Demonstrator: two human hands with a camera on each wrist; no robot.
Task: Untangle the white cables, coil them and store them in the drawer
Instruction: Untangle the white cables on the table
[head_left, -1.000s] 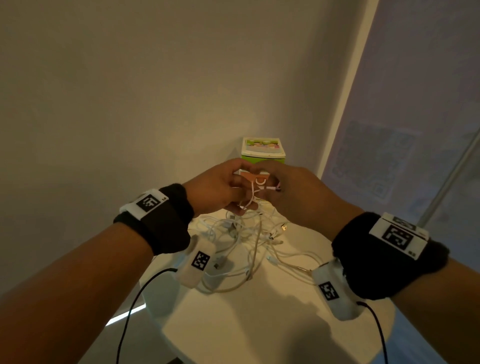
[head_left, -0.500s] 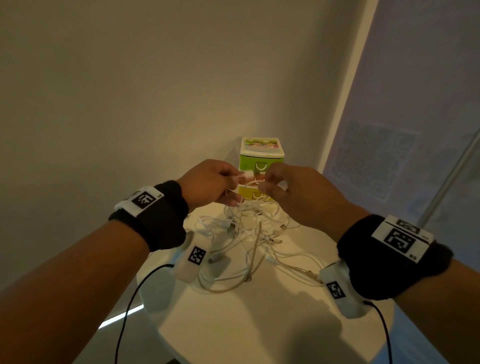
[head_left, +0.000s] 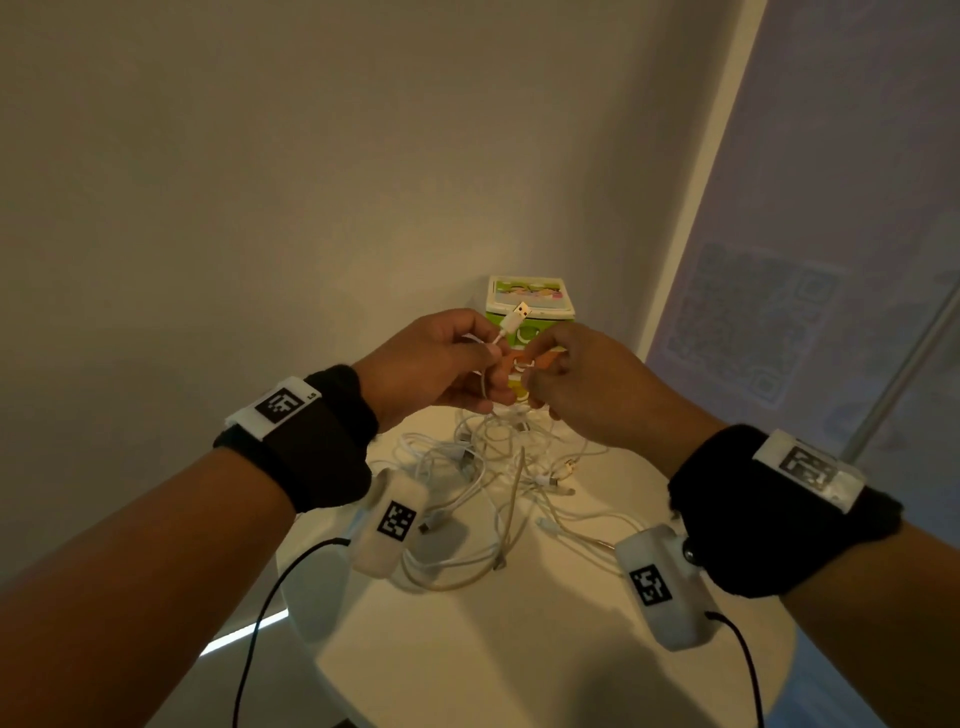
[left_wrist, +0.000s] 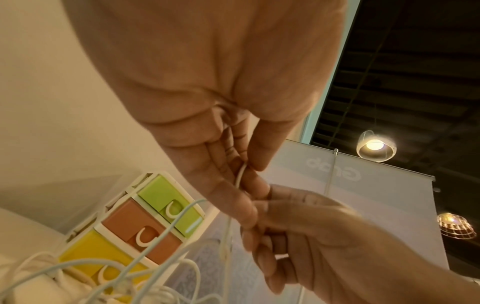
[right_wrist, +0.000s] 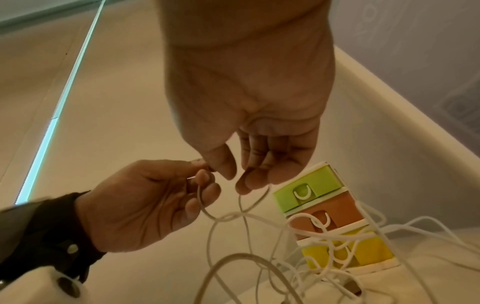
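Note:
Both hands are raised above a tangle of white cables (head_left: 488, 483) that lies on the round white table (head_left: 519, 654). My left hand (head_left: 488, 358) pinches one white cable (left_wrist: 240, 174) between thumb and fingers. Its USB plug (head_left: 521, 313) sticks up above the knuckles. My right hand (head_left: 535, 376) is almost touching the left and pinches a loop of the same cable (right_wrist: 253, 203) at its fingertips (right_wrist: 244, 185). The strand hangs from both hands down into the pile. Behind the hands stands a small drawer unit (head_left: 540, 306) with green, orange and yellow drawers (right_wrist: 330, 222), all closed.
The table stands in a corner, with a beige wall at the left and a pale banner (head_left: 831, 260) at the right. Cables lie against the foot of the drawer unit. Black wrist-camera leads (head_left: 260, 623) hang off the table's near edge.
The hands drew slightly apart, then came close again, a little higher. The cable's USB plug now stands free above my left hand.

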